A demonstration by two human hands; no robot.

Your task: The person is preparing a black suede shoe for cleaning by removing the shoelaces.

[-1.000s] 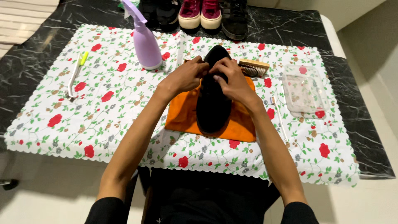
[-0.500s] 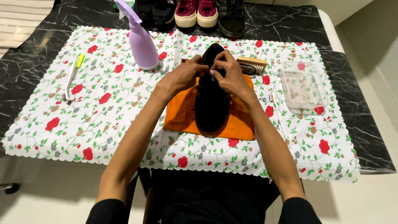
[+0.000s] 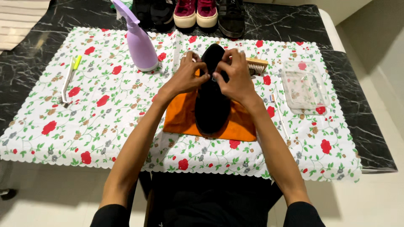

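Observation:
A black shoe lies lengthwise on an orange cloth, toe pointing away from me. My left hand pinches at the shoe's upper on its left side. My right hand grips the same area from the right, fingers curled over the top. Both hands meet over the middle of the shoe, and their fingers hide the part they work on.
A floral tablecloth covers the dark marble table. A lilac spray bottle stands at the back left, a small brush with a yellow-green handle lies far left, a wooden brush and a clear plastic tray sit right. More shoes line the back.
Both hands stay on the shoe with small finger shifts. The view has tilted slightly, so everything sits a little lower in frame.

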